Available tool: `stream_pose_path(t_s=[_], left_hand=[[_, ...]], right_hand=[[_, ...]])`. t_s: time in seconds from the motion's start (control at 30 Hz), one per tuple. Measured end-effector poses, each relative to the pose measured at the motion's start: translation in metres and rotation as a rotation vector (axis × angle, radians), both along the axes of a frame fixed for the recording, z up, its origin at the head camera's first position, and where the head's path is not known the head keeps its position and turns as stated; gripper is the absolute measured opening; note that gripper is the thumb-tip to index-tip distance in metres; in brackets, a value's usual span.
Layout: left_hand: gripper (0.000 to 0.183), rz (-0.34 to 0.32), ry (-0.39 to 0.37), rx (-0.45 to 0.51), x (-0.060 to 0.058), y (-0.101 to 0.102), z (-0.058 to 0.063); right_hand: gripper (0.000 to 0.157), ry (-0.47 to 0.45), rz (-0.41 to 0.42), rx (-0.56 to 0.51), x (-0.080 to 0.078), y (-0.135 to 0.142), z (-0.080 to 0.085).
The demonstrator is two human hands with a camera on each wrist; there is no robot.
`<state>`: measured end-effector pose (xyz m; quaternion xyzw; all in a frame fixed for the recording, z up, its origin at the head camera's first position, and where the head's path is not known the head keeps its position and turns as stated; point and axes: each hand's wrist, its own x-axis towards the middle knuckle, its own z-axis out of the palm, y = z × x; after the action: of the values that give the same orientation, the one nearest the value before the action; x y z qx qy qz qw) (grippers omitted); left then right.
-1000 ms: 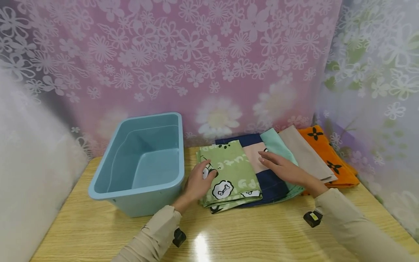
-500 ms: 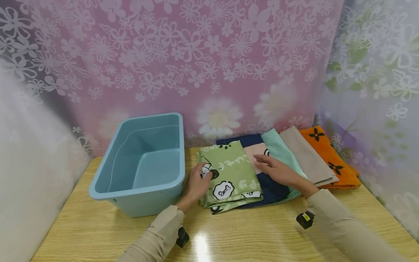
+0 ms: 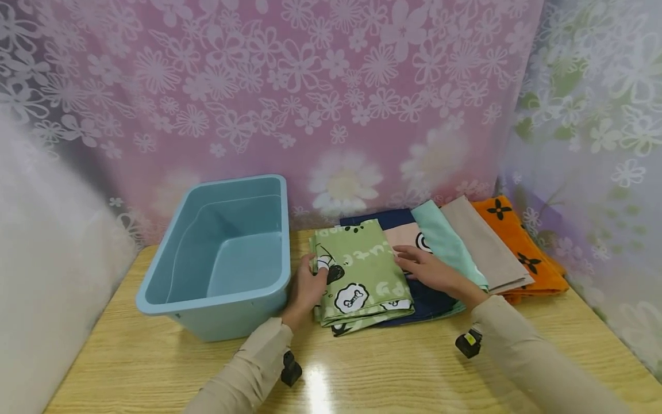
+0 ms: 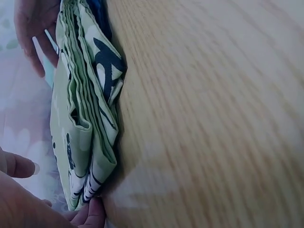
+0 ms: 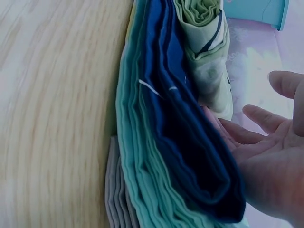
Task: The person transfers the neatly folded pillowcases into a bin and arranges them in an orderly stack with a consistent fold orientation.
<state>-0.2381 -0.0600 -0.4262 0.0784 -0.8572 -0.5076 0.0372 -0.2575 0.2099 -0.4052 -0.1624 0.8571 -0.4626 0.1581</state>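
A folded green cloth [image 3: 362, 253] with cartoon prints lies on top of the left end of a row of folded cloths. My left hand [image 3: 304, 290] is at its left side; in the left wrist view the fingertips [image 4: 95, 213] reach the cloth's lower edge while the thumb [image 4: 21, 166] stands apart. My right hand [image 3: 433, 271] hovers over the folded navy and pink cloth [image 3: 429, 298], fingertips right at the green cloth's right edge. In the right wrist view, its fingers [image 5: 261, 118] are extended beside the navy folds, the thumb spread away.
Left of the cloths stands a blue plastic tub [image 3: 227, 319], nothing inside it. Overlapping to the right lie folded mint [image 3: 452, 247], beige [image 3: 481, 241] and orange [image 3: 509, 230] cloths. Flowered curtains [image 3: 341, 115] hang behind and along the sides of the wooden table [image 3: 372, 368].
My right hand has moved left and slightly down, from the mint cloth to the green cloth's right edge. The left hand has drawn slightly left, its fingers now at the cloth's left edge.
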Motion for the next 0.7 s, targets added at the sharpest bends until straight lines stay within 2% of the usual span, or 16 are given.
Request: stream_pose_path(t_s=[0.2, 0.47, 0.6, 0.7], left_hand=[[0.046, 0.031, -0.023, 0.035, -0.004, 0.001, 0.001], [0.046, 0.078, -0.048, 0.240, -0.009, 0.001, 0.002], [0.048, 0.069, -0.098, 0.225, -0.008, 0.004, 0.003], [0.048, 0.028, -0.086, 0.195, -0.009, 0.005, -0.002]], right_hand=[[0.056, -0.019, -0.027, -0.015, -0.003, -0.003, -0.002], [0.053, -0.047, -0.055, -0.018, -0.005, -0.010, -0.004], [0.051, -0.061, -0.073, -0.020, -0.010, -0.012, -0.005], [0.048, -0.082, -0.073, -0.039, -0.013, -0.014, -0.007]])
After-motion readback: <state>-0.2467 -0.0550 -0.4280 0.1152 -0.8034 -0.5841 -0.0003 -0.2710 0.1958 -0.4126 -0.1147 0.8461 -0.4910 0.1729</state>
